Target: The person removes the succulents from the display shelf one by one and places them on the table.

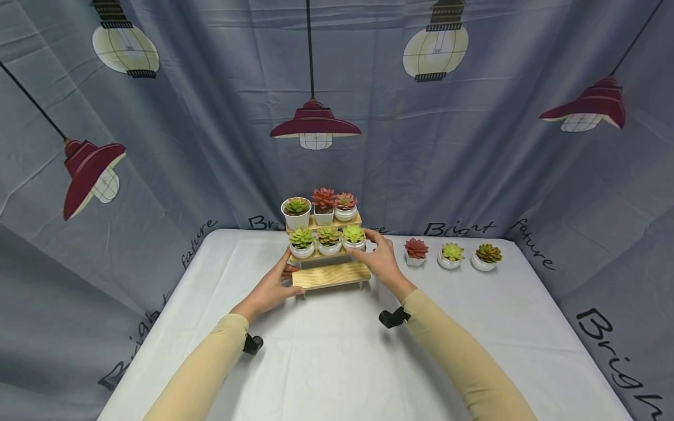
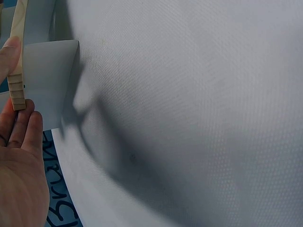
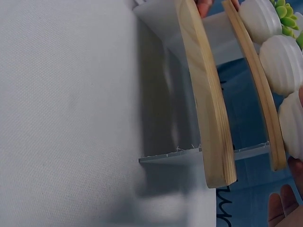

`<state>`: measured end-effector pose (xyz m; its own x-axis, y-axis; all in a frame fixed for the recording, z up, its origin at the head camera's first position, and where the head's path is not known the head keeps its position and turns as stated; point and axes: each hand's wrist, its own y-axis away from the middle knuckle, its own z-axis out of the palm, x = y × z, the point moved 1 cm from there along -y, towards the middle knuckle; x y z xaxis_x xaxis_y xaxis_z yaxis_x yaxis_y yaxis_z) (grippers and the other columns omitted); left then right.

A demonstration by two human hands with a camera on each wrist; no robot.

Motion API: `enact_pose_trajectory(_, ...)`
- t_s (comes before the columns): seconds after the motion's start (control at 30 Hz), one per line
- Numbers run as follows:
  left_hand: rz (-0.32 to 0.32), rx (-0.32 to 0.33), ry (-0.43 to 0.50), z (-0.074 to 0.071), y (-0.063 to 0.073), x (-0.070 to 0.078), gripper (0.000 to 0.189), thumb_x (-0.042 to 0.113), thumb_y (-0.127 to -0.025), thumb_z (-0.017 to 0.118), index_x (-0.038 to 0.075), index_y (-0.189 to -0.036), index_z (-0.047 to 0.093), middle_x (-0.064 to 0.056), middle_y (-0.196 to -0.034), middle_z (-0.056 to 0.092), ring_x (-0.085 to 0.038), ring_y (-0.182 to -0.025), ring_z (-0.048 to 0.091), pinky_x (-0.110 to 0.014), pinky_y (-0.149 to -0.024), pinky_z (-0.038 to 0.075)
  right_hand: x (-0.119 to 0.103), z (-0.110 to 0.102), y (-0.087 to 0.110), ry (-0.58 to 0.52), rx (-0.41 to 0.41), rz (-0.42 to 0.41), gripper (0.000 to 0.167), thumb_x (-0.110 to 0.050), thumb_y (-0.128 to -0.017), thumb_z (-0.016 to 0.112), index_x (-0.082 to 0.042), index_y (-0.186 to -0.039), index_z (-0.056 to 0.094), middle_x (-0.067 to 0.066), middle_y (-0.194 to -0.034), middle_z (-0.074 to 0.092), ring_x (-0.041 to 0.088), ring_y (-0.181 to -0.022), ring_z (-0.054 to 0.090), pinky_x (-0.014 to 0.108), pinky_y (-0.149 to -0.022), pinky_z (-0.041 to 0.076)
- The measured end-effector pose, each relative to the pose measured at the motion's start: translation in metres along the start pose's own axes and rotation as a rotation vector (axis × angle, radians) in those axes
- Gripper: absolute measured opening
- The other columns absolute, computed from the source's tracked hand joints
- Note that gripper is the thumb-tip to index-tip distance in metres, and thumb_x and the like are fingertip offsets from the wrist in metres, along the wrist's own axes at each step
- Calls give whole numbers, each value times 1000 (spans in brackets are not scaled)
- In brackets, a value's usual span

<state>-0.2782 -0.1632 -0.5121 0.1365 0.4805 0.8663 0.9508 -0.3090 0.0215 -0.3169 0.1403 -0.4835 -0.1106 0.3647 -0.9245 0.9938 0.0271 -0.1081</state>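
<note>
A tiered plant stand has wooden planks on pale side supports; its front plank [image 1: 332, 276] is bare. My left hand [image 1: 270, 290] holds the left end of that plank, thumb against its face and fingers at the end in the left wrist view. At the right end of the middle tier, my right hand [image 1: 384, 263] holds a light-green potted succulent [image 1: 353, 234] between thumb and fingers. Beside it on this tier stand a yellowish-green succulent [image 1: 329, 235] and a green succulent [image 1: 302, 238] in white pots. The right wrist view shows the white pots [image 3: 281, 64] on the plank.
On the top tier are a green succulent [image 1: 296, 206], a red succulent [image 1: 323, 199] and a pinkish succulent [image 1: 345, 202]. Right of the stand, a red succulent [image 1: 416, 249], a light-green one [image 1: 451, 252] and a dark-green one [image 1: 487, 255] stand on the white table [image 1: 326, 362].
</note>
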Motion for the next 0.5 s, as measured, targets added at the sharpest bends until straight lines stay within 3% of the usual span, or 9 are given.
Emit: enact_pose_trajectory(0.5,-5,-4,8,-1,1,2,118,25,-87,86,36,-165,-3,-12,-144,52,-34,-137,48,-54,-116,38,2,3,-4,-10,17,7,81,-42,-83,86,-14,-150,50,14,-145,45,31,-137,32,57,-112,37)
